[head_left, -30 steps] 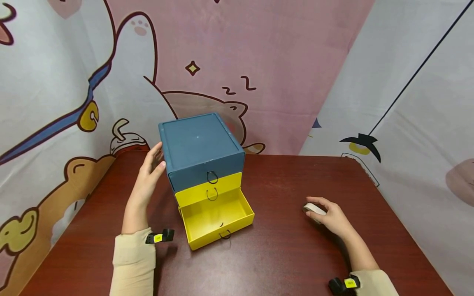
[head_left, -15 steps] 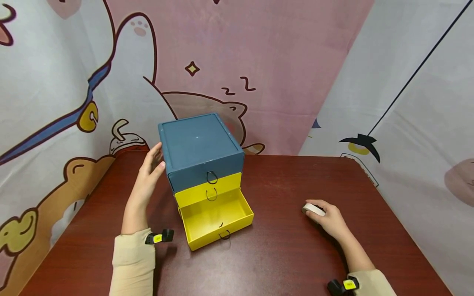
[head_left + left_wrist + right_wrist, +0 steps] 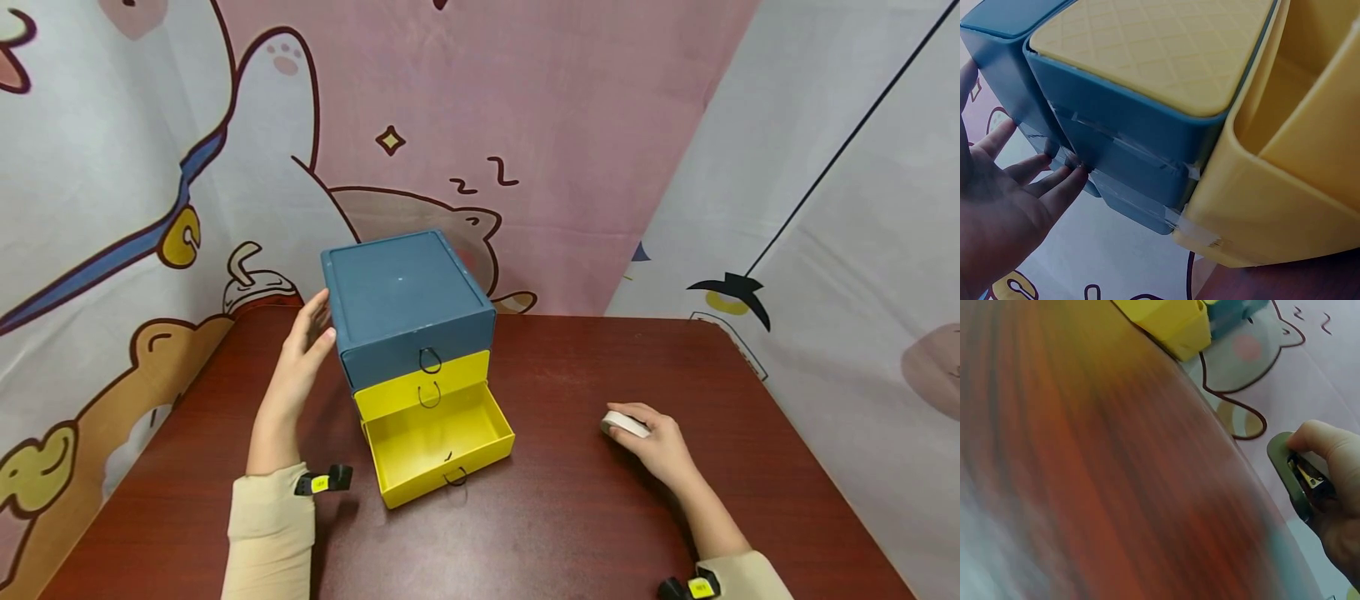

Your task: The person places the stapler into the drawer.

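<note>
A small drawer unit (image 3: 405,287), blue on top, stands on the table in the head view. Its yellow bottom drawer (image 3: 420,437) is pulled out, and a small dark mark shows on its floor. My left hand (image 3: 292,362) rests against the unit's left side with relaxed fingers. In the left wrist view the fingertips (image 3: 1079,172) touch the blue wall by clear tape. To the right, my right hand (image 3: 660,446) pinches a small pale stapler (image 3: 626,424) just over the table. The right wrist view shows the stapler (image 3: 1282,453) greenish, metal inside, between thumb and fingers.
Above the pulled-out drawer, a yellow drawer front (image 3: 393,398) and a blue one (image 3: 390,360) carry black loop handles. Dark red-brown tabletop (image 3: 555,508) surrounds the unit. A printed cartoon curtain (image 3: 570,167) hangs close behind the table.
My right hand, holding the stapler, has shifted slightly left toward the drawer unit. The left hand and the drawers have stayed as they were.
</note>
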Action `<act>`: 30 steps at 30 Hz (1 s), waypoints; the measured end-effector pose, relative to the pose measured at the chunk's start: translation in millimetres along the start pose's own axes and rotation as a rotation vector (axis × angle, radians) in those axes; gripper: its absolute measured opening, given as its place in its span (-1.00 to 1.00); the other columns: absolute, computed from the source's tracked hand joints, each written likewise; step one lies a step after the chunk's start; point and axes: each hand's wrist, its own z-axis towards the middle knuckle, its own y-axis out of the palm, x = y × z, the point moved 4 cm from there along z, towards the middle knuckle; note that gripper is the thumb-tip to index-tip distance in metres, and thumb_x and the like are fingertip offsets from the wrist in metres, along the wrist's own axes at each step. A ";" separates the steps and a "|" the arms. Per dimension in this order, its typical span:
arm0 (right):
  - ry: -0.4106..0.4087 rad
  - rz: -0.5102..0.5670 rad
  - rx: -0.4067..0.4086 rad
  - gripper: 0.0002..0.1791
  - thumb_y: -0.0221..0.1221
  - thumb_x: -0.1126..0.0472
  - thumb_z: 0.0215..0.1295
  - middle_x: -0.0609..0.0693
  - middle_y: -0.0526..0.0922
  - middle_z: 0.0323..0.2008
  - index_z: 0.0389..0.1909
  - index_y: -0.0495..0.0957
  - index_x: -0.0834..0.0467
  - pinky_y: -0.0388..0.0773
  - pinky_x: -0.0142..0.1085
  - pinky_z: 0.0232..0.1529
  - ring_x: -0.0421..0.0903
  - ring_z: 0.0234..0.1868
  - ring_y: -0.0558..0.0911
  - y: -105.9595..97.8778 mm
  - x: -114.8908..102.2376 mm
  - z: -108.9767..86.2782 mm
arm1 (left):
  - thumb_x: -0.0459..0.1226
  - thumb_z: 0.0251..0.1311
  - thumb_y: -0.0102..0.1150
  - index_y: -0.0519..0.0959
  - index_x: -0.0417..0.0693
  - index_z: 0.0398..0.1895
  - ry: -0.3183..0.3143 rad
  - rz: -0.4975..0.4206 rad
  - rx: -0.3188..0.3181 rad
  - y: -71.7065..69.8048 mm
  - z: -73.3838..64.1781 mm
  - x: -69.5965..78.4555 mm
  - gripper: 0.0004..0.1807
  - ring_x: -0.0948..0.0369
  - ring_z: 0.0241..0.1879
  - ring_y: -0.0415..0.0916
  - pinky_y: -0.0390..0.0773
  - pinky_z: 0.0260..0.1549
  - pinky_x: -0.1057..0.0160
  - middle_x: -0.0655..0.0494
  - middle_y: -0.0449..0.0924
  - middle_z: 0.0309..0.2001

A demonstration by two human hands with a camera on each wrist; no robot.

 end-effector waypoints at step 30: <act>-0.107 0.304 -0.187 -0.60 0.31 0.49 0.05 0.17 0.62 -0.09 -0.01 0.63 0.31 0.54 -0.33 -0.33 -0.07 -0.26 0.58 65.1 -134.3 32.0 | -0.28 0.42 -0.09 0.01 0.02 0.52 -0.007 0.002 0.004 -0.2 0.3 -0.1 -0.36 -0.01 0.40 -0.03 0.00 0.29 -0.12 -0.04 0.03 0.45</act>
